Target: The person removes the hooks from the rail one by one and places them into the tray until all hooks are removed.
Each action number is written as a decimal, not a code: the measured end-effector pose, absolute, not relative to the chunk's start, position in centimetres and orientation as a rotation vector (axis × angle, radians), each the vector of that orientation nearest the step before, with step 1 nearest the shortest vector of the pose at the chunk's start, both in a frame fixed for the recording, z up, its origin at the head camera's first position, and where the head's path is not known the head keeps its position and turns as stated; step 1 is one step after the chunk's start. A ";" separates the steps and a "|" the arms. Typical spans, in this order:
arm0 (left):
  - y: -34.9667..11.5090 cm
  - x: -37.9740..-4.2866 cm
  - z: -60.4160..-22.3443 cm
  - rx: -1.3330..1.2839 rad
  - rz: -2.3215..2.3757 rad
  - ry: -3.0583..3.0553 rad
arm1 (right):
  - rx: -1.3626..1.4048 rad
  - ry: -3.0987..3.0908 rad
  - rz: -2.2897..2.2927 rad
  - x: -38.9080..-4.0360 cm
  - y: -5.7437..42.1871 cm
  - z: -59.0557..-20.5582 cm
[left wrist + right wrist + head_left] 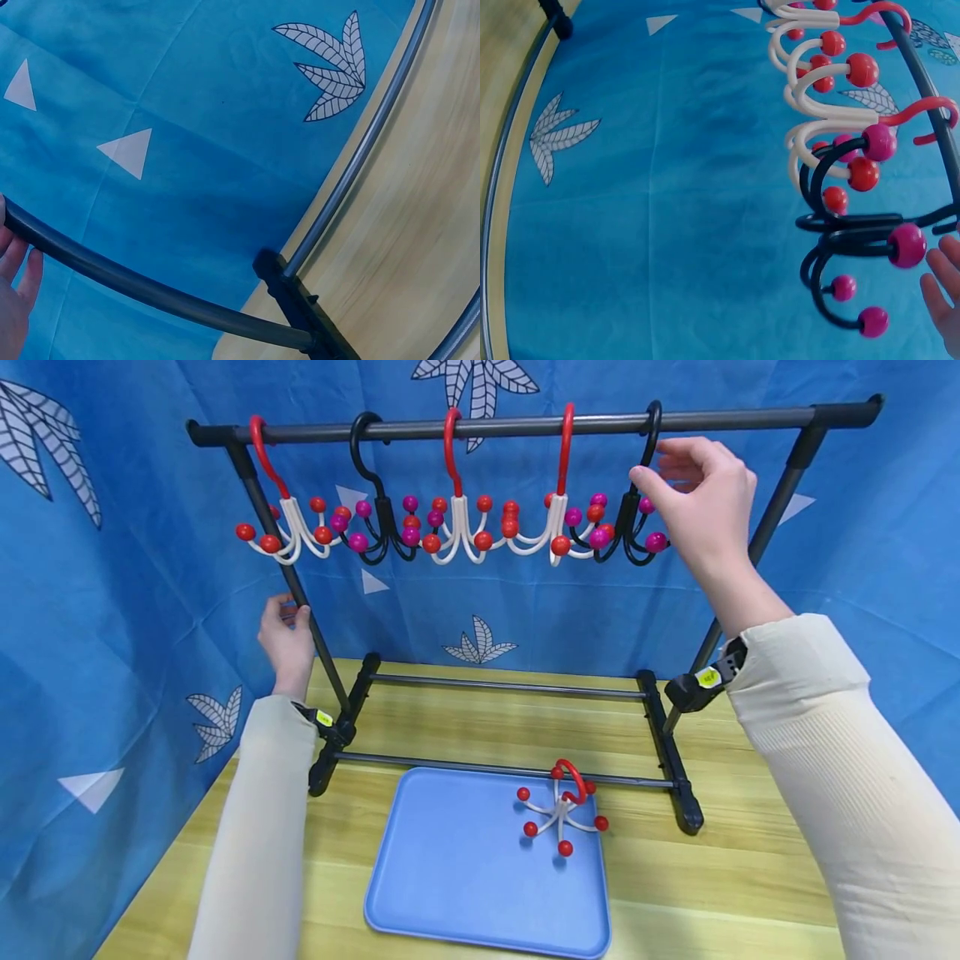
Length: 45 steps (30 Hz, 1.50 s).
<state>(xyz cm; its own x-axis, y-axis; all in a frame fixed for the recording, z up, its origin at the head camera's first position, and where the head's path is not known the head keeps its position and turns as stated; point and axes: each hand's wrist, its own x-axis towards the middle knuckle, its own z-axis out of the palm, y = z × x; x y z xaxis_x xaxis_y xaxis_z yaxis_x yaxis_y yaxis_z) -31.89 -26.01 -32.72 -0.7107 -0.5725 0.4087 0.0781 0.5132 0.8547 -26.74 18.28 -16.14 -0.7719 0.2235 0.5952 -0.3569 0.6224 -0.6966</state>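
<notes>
A grey-black rack (491,429) carries a row of octopus-shaped hooks along its top bar. Fingers and thumb of my left hand (287,643) curl round the rack's left post (309,622), partly hidden behind it. At the right end hangs a black hook with magenta balls (628,518). Beside its curved top, my right hand (705,497) has thumb and fingers spread apart. In the right wrist view, the fingertips (945,277) of this hand stand just off the black hook (862,225). One white hook with a red top (561,810) lies on the blue tray (442,860).
Three white hooks with red tops, such as the leftmost one (296,531), and another black hook (384,518) share the bar. The rack's feet (678,785) stand on a wooden table (720,877). A blue patterned cloth (480,610) hangs behind.
</notes>
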 end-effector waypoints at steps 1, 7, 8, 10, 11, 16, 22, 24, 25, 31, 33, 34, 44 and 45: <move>-26.0 -31.9 -32.7 0.405 -1.213 -2.069 | 0.103 -2.185 1.129 -26.8 18.0 -16.0; -25.6 -31.9 -32.6 0.403 -1.220 -2.056 | 0.065 -2.189 1.137 -27.2 17.5 -15.4; -25.5 -31.9 -32.6 0.401 -1.224 -2.052 | 0.065 -2.181 1.142 -27.2 17.6 -15.3; -25.5 -31.9 -32.6 0.398 -1.225 -2.045 | 0.072 -2.168 1.156 -27.3 17.7 -15.2; -25.5 -31.8 -32.6 0.405 -1.226 -2.048 | 0.077 -2.163 1.164 -27.4 17.8 -15.2; -25.7 -31.8 -32.5 0.422 -1.231 -2.056 | 0.089 -2.163 1.131 -27.4 18.1 -15.0; -25.8 -31.8 -32.5 0.428 -1.230 -2.059 | 0.104 -2.161 1.083 -27.2 18.3 -14.7; -25.8 -31.8 -32.6 0.426 -1.227 -2.059 | 0.110 -2.152 1.075 -27.1 18.2 -14.6; -25.8 -31.8 -32.6 0.429 -1.225 -2.063 | 0.113 -2.148 1.071 -27.1 18.1 -14.6; -25.6 -31.8 -32.7 0.428 -1.238 -2.073 | 0.137 -2.127 1.016 -26.8 18.0 -14.4; -25.6 -31.8 -32.8 0.428 -1.245 -2.075 | 0.133 -2.117 1.011 -26.7 18.1 -14.2; -25.6 -31.8 -32.9 0.427 -1.246 -2.077 | 0.131 -2.109 1.015 -26.6 18.2 -14.1; -25.8 -31.9 -32.8 0.414 -1.230 -2.069 | 0.150 -2.074 0.975 -25.6 18.6 -14.1; -25.8 -31.9 -32.8 0.414 -1.233 -2.071 | 0.156 -2.075 0.962 -25.5 18.6 -14.2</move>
<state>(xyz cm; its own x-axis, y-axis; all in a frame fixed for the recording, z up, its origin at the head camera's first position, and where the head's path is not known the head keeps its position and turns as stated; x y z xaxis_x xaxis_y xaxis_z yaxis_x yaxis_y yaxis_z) -31.91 -25.85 -32.79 -0.7167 -0.5768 0.3920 0.0698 0.4999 0.8632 -25.48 18.63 -14.18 -0.6531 0.2127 0.7268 -0.4172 0.6999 -0.5798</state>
